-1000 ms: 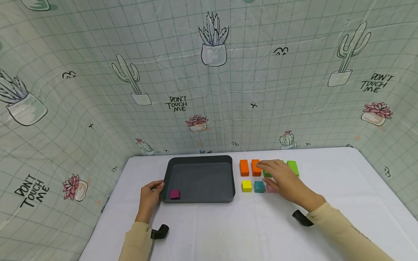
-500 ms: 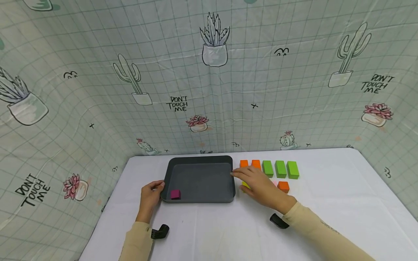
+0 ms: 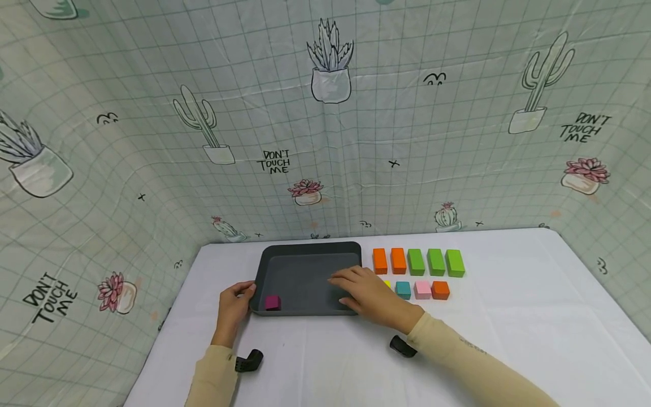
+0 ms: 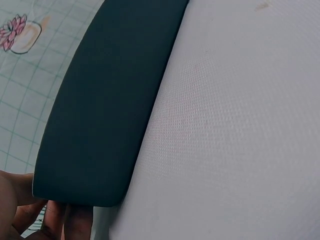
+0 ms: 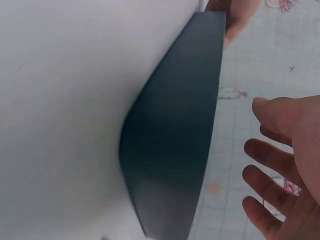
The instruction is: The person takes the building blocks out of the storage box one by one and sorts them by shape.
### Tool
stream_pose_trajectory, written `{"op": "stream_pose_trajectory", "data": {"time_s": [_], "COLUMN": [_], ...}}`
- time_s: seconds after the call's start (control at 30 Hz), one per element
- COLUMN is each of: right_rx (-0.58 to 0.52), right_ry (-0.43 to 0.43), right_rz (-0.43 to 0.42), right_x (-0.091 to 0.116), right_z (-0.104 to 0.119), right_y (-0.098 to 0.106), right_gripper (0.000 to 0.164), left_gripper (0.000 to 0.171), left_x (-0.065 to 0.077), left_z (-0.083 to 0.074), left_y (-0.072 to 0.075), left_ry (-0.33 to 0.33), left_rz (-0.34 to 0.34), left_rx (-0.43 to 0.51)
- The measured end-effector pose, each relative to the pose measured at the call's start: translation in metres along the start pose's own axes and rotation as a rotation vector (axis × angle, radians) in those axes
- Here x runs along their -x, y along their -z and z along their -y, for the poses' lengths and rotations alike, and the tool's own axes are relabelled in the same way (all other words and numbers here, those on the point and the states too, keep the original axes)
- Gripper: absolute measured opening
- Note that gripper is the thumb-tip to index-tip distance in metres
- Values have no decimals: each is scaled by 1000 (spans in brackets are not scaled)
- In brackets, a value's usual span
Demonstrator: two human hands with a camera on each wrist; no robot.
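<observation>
A dark grey tray (image 3: pixel 305 277) lies on the white table. Inside its near left corner sits a magenta cube (image 3: pixel 273 303). My left hand (image 3: pixel 235 308) grips the tray's left edge, thumb at the rim; in the left wrist view its fingers (image 4: pixel 77 222) curl against the outer end of the tray wall (image 4: pixel 105 110). Over the tray's right side hovers my right hand (image 3: pixel 373 297), holding nothing. Its fingers (image 5: pixel 270 185) are spread and lightly bent in the right wrist view, beyond the tray's near wall (image 5: pixel 172 130).
Right of the tray, a back row has orange blocks (image 3: pixel 399 261) and green blocks (image 3: pixel 436 262). In front of them stand a teal cube (image 3: pixel 403 290), a pink cube (image 3: pixel 422 290), an orange-red cube (image 3: pixel 440 290) and a yellow cube (image 3: pixel 387 284), partly hidden by my right hand.
My right hand has moved left from above the blocks, past the yellow cube, to over the tray's right side. The left hand, tray and magenta cube stay in place.
</observation>
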State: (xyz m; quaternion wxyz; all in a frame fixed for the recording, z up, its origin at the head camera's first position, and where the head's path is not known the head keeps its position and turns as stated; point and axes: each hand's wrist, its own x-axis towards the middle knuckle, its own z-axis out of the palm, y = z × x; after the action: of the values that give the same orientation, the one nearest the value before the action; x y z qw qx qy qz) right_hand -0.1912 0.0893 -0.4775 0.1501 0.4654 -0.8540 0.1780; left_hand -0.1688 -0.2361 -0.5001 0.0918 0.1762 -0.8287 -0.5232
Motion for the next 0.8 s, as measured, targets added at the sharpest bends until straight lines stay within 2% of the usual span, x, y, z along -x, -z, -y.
{"op": "stream_pose_trajectory", "data": {"time_s": [0.3, 0.57, 0.8], "right_rx": [-3, -1, 1], "right_ry": [-25, 22, 28], "right_rz": [71, 65, 90], "right_x": [-28, -49, -61], "right_z": [11, 21, 26], "right_y": [-18, -37, -49], "right_gripper": [45, 43, 43], "left_gripper": [25, 24, 25], "left_x": [2, 1, 1], "left_z": [-2, 0, 0], "left_y": [1, 0, 2], "left_ry": [15, 7, -12], "left_rz": [10, 0, 0], "left_rx": [33, 34, 13]}}
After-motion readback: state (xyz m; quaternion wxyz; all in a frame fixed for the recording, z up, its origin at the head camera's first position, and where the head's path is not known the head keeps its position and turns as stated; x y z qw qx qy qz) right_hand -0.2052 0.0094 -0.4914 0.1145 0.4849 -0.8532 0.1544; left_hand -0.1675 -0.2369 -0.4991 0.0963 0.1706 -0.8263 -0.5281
